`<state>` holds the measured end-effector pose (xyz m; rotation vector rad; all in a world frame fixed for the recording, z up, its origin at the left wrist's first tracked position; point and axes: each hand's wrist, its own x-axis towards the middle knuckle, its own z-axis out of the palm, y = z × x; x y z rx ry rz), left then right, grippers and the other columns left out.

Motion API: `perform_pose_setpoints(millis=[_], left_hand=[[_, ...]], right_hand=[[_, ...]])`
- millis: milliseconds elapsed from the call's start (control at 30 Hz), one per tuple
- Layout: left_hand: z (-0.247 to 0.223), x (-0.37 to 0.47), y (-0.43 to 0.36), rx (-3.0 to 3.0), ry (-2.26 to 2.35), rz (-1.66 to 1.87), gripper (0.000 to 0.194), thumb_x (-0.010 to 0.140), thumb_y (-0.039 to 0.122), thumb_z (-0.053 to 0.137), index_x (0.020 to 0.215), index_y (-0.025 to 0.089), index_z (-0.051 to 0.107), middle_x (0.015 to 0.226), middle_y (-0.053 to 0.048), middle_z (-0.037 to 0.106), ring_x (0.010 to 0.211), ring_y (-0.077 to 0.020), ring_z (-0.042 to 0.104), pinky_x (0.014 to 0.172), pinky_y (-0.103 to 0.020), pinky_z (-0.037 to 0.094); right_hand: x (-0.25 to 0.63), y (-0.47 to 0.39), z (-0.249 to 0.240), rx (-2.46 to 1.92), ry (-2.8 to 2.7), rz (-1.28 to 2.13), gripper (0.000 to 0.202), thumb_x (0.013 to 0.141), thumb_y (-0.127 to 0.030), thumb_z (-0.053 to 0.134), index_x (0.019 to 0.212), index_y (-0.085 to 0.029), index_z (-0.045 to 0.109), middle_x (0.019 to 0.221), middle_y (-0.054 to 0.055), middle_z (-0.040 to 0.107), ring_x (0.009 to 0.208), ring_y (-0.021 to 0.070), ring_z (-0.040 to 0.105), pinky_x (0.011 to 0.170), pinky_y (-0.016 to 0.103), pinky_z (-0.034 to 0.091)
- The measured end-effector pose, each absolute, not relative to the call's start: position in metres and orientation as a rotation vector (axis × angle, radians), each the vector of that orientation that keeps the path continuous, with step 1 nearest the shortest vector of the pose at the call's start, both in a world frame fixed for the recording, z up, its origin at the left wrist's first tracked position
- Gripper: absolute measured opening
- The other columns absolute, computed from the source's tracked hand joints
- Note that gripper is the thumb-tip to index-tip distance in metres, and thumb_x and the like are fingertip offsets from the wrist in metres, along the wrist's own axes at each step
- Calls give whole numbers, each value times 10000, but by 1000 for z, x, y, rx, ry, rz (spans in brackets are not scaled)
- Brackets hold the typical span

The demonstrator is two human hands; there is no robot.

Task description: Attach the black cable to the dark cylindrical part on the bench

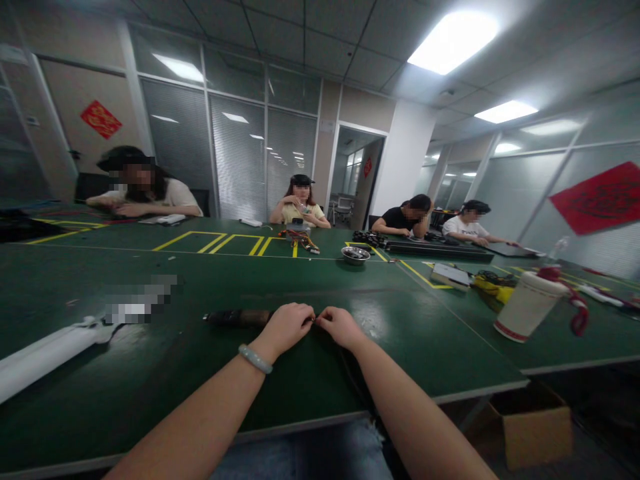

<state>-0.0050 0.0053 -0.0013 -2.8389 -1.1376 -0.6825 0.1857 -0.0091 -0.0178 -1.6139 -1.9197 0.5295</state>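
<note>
My left hand, with a pale bangle on its wrist, and my right hand meet fingertip to fingertip over the green table. Both are closed in a pinch around something small, mostly hidden by the fingers. A dark, slim tool that looks like an electric screwdriver lies on the table, its metal tip pointing left. Its right end disappears behind my left hand. From under my right hand a dark cable runs down toward the table's front edge.
A long white object lies at left. Ahead stand a metal bowl and a bundle of coloured wires. At right are a white cup, a white box and, below, a cardboard box. Several people sit across the table.
</note>
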Motion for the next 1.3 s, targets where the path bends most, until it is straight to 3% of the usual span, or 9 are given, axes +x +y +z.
perform_pose_setpoints(millis=[533,1067,1300], left_hand=[[-2,-7,7,-2856,-1167,-732,98,897,281,559,936,217,622,942,-27,665,884,-186,595,805,-317,422],[-3,-7,7,-2833,-1111,-766,109,863,199,573,937,218,651,958,-22,667,904,-183,599,829,-326,438],[-3,-8,7,-2863,-1097,-806,138,856,191,558,947,220,657,983,-28,677,940,-192,595,865,-344,443]], right_hand=[[188,-9,-22,-1615,-1869,633,179,863,-350,586,860,-182,649,719,1,643,501,94,524,450,197,373],[189,-10,-21,-1549,-1925,523,106,812,-272,614,793,-177,656,716,-3,659,604,103,571,534,184,401],[187,-11,-18,-1586,-1895,575,165,830,-334,623,830,-180,682,734,4,676,588,103,574,499,180,383]])
